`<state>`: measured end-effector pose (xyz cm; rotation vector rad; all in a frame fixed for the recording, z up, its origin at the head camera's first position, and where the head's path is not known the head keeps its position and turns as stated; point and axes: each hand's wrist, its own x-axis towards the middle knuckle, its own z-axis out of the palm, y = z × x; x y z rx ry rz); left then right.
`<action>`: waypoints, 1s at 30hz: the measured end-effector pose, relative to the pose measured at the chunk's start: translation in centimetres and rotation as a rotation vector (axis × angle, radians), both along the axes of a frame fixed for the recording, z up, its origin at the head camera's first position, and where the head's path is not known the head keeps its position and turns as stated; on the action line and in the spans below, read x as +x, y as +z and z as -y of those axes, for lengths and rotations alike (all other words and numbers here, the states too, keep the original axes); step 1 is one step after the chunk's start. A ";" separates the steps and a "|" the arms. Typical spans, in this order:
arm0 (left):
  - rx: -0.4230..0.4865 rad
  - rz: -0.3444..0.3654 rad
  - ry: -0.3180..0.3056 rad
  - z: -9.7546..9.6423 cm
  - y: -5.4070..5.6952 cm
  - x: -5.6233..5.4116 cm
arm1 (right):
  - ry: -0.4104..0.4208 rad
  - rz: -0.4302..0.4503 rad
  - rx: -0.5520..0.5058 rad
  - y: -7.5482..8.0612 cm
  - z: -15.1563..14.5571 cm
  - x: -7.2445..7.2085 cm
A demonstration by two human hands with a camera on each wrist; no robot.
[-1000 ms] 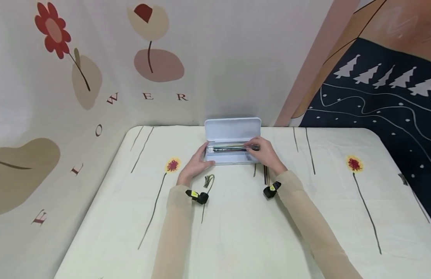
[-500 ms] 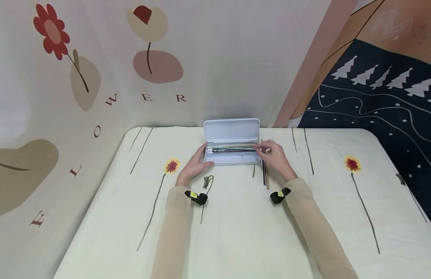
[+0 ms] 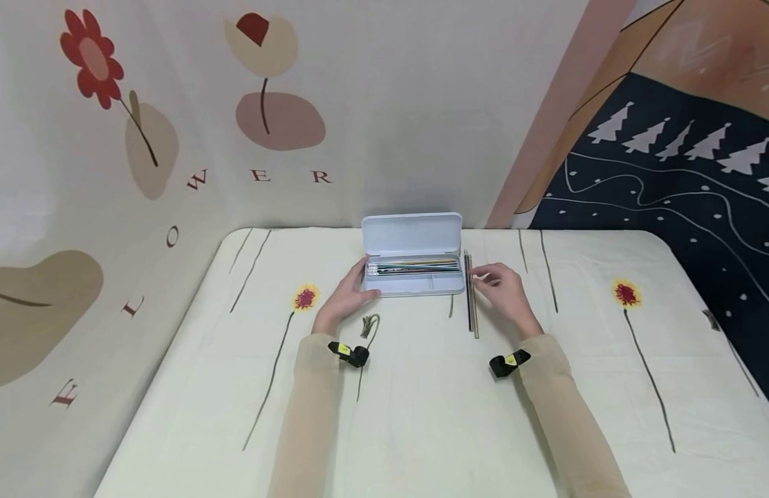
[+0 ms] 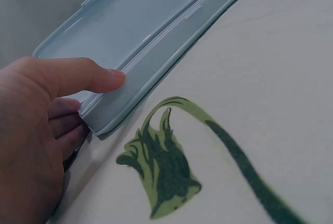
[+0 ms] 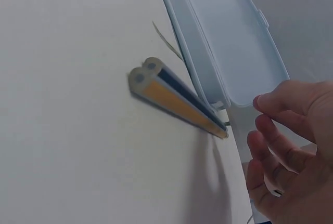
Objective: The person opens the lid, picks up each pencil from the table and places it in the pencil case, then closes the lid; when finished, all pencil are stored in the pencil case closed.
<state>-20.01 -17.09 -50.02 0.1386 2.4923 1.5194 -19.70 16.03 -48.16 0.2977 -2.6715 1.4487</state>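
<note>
A light blue pencil case (image 3: 412, 234) stands with its lid up at the back of the table. Several pencils (image 3: 415, 266) lie lengthwise inside it. My left hand (image 3: 348, 294) grips the case's left end, thumb against the front wall and fingers behind the end in the left wrist view. Just right of the case, two pencils (image 5: 177, 99), one dark and one golden, lie side by side on the cloth. My right hand (image 3: 507, 296) hovers beside them with loosely bent fingers. Nothing shows between its thumb and fingers in the right wrist view.
A white cloth (image 3: 422, 408) printed with flowers covers the table. Behind the case rises a pale printed backdrop (image 3: 415, 152), with a dark blue tree-patterned cloth (image 3: 658, 187) at the right. The green shape (image 4: 164, 164) near my left hand is a print.
My right hand has left the pencils inside the case and moved right and nearer, to beside the two loose pencils. My left hand keeps its hold on the case.
</note>
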 end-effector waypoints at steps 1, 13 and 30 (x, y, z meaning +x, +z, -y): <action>-0.001 0.001 0.000 0.0 0.0 0.0 | -0.008 0.016 0.006 0.0 -0.1 0.1; 0.003 -0.004 -0.002 0.1 0.1 0.0 | -0.039 0.168 0.036 -1.0 -0.7 1.0; 0.012 -0.005 -0.005 0.0 0.2 0.1 | -0.136 0.201 0.072 -1.5 1.0 0.5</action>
